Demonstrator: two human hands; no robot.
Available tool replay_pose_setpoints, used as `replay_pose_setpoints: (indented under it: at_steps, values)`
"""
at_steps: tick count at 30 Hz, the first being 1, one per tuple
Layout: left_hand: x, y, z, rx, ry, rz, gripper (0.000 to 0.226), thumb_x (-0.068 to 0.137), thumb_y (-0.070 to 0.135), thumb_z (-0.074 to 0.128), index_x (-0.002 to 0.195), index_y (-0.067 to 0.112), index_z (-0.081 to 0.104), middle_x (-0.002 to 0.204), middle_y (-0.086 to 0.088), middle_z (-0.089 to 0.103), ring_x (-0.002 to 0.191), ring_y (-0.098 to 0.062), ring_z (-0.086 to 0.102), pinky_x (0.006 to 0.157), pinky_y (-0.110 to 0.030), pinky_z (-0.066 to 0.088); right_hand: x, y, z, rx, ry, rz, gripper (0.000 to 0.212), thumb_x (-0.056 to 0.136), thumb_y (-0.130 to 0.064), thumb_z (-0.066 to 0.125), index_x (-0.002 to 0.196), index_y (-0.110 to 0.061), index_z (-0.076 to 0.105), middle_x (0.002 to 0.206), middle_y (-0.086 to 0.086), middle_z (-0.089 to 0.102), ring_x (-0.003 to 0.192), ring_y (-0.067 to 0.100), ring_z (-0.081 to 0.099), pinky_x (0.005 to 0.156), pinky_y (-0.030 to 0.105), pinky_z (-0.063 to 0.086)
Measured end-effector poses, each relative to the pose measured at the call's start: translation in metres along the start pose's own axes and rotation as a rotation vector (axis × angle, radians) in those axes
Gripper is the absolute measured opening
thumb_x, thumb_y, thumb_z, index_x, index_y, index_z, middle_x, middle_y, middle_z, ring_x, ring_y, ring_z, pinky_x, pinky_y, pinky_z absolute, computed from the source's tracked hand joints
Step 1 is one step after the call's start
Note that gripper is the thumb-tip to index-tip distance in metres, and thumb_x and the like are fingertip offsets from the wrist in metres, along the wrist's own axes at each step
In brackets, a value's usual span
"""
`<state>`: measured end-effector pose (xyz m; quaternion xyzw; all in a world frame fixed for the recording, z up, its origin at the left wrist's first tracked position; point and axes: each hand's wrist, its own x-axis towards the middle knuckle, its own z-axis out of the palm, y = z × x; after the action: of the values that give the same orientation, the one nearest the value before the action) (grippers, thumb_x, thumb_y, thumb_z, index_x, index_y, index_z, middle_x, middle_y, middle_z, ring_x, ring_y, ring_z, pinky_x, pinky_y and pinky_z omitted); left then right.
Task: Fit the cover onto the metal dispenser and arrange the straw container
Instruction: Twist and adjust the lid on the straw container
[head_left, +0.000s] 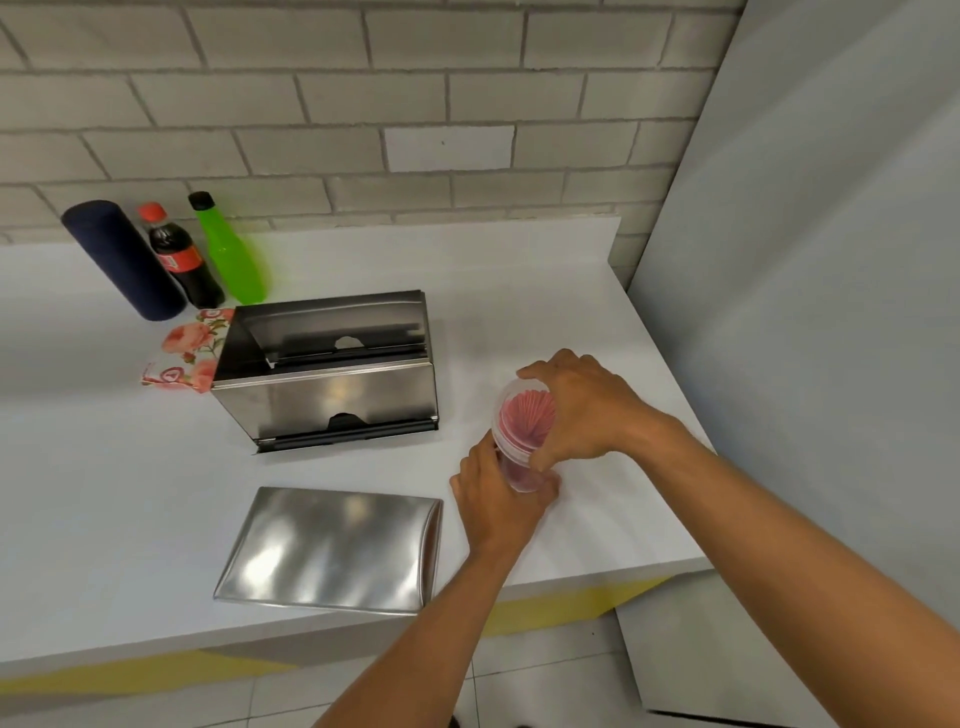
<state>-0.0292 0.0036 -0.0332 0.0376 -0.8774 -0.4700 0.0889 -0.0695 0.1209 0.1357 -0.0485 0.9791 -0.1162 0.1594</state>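
Observation:
A clear straw container (521, 422) full of red straws is tilted toward me at the right of the white counter. My left hand (498, 501) grips its lower body from below. My right hand (584, 410) curls over its open rim from the right. The metal dispenser (332, 371) stands open in the middle of the counter, its inside and slot showing. Its flat metal cover (330, 551) lies apart from it near the front edge, just left of my left hand.
A dark blue cylinder (122, 260), a cola bottle (179, 257) and a green bottle (231, 252) stand at the back left by the brick wall. A floral packet (184, 356) lies against the dispenser's left side. A grey panel (810, 312) bounds the counter's right end.

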Motion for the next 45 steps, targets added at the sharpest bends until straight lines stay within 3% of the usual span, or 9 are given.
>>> replay_pose_setpoints:
  at_steps: [10, 17, 22, 31, 39, 45]
  values:
    - [0.0, 0.0, -0.001, -0.013, 0.009, 0.022, 0.087, 0.055, 0.058, 0.085, 0.127, 0.019, 0.055, 0.116, 0.007, 0.063, 0.106, -0.018, 0.056, 0.091, -0.032, 0.038, 0.006, 0.004, -0.003, -0.012, -0.068, -0.012, 0.121, 0.048, -0.05, 0.089, 0.153, -0.037, 0.03, 0.144, -0.002, 0.041, 0.131, 0.023, 0.042, 0.084, 0.03, 0.044]
    - [0.002, 0.003, -0.002, -0.064, -0.011, -0.009, 0.104, 0.045, 0.067, 0.087, 0.133, 0.028, 0.049, 0.122, 0.013, 0.059, 0.115, -0.009, 0.047, 0.098, -0.031, 0.037, 0.008, 0.0, -0.007, -0.094, -0.155, -0.036, 0.133, 0.047, -0.051, 0.093, 0.157, -0.036, 0.021, 0.15, 0.001, 0.036, 0.139, 0.025, 0.037, 0.099, 0.038, 0.051]
    - [0.006, 0.005, -0.003, -0.168, -0.024, 0.005, 0.097, 0.046, 0.062, 0.092, 0.129, 0.028, 0.056, 0.117, 0.013, 0.066, 0.111, -0.01, 0.06, 0.098, -0.037, 0.052, 0.014, 0.0, -0.007, -0.129, -0.171, -0.069, 0.128, 0.048, -0.047, 0.094, 0.155, -0.038, 0.024, 0.142, 0.0, 0.041, 0.131, 0.024, 0.043, 0.091, 0.035, 0.051]
    - [0.005, 0.003, 0.0, -0.15, -0.047, -0.029, 0.083, 0.051, 0.055, 0.09, 0.123, 0.027, 0.059, 0.111, 0.014, 0.066, 0.11, -0.013, 0.06, 0.093, -0.04, 0.054, 0.014, -0.002, -0.005, -0.167, -0.113, -0.056, 0.122, 0.048, -0.06, 0.085, 0.153, -0.032, 0.029, 0.136, 0.0, 0.046, 0.122, 0.025, 0.051, 0.077, 0.03, 0.043]
    - [0.005, 0.003, 0.0, -0.132, -0.045, -0.032, 0.082, 0.049, 0.056, 0.089, 0.121, 0.033, 0.058, 0.107, 0.018, 0.065, 0.103, -0.008, 0.062, 0.087, -0.038, 0.057, 0.012, -0.007, 0.002, -0.232, -0.049, -0.008, 0.118, 0.048, -0.072, 0.077, 0.146, -0.021, 0.035, 0.128, 0.006, 0.051, 0.108, 0.029, 0.059, 0.071, 0.032, 0.044]
    - [0.005, 0.003, -0.001, -0.12, -0.046, -0.053, 0.086, 0.047, 0.061, 0.089, 0.123, 0.038, 0.055, 0.108, 0.021, 0.064, 0.102, -0.005, 0.061, 0.084, -0.036, 0.06, 0.014, -0.006, 0.004, -0.239, -0.068, -0.006, 0.125, 0.049, -0.073, 0.078, 0.151, -0.021, 0.029, 0.138, 0.009, 0.048, 0.121, 0.031, 0.053, 0.078, 0.034, 0.045]
